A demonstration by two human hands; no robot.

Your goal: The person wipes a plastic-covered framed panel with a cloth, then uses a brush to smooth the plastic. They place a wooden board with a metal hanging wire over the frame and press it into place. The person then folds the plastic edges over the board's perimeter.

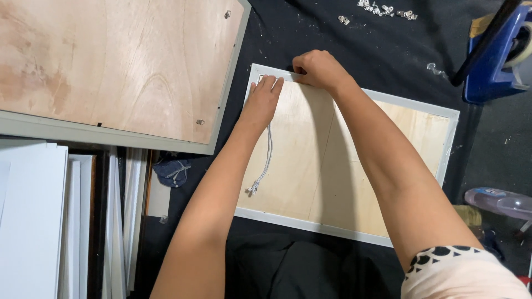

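pale plywood fills the back of a rectangular white-rimmed picture frame (413,105) that lies face down on a black cloth-covered table (310,33), right in front of the person. both hands work at its far left corner. the left hand (262,99) lies flat on the plywood backing with its fingers straight and pressed together, fingertips at the frame's inner edge; its grip is not closed around anything, though a thin white cord (267,160) comes out from under the palm and trails down across the backing toward the person, ending in a small frayed knot near the frame's near rim. the right hand (318,69) is curled over the top rim just beside the left, its fingertips pinched narrowly at the edge; what they pinch is too small to tell.

to the left, a larger grey-rimmed frame with a reddish plywood back (111,66) also lies face down, its corner close to the left hand, with small metal clips on its backing. below it stand stacked white boards (33,221) on edge. a scatter of small silver metal clips (382,10) lies at the table's far side, well apart from the hands. a blue tape dispenser (496,61) sits at the far right.
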